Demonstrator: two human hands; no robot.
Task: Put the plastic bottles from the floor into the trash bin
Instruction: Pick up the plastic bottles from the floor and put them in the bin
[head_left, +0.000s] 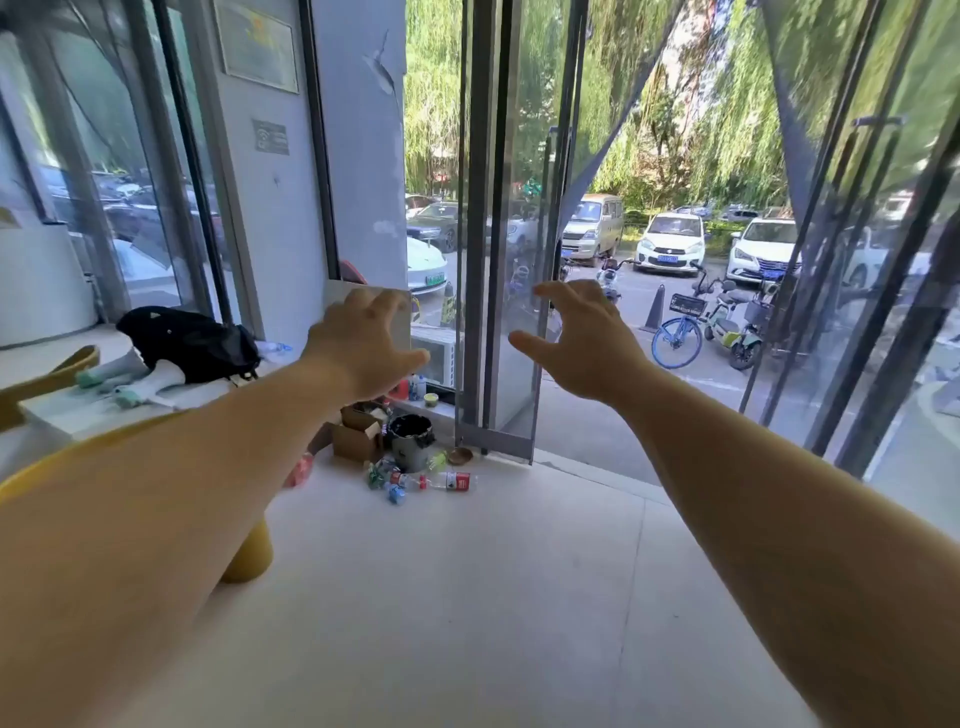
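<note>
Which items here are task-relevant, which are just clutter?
Job:
- plastic bottles on the floor, beside the bin
- trash bin, black liner
- left hand and right hand, both open, empty

Clutter:
- cardboard boxes
- black bag on the counter
- brown bowl

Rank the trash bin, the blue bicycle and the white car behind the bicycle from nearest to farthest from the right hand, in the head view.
1. Trash bin: indoors on the floor, below and left of the right hand.
2. Blue bicycle: outside, past the glass door, to the right.
3. White car: parked farther back, beyond the bicycle.
</note>
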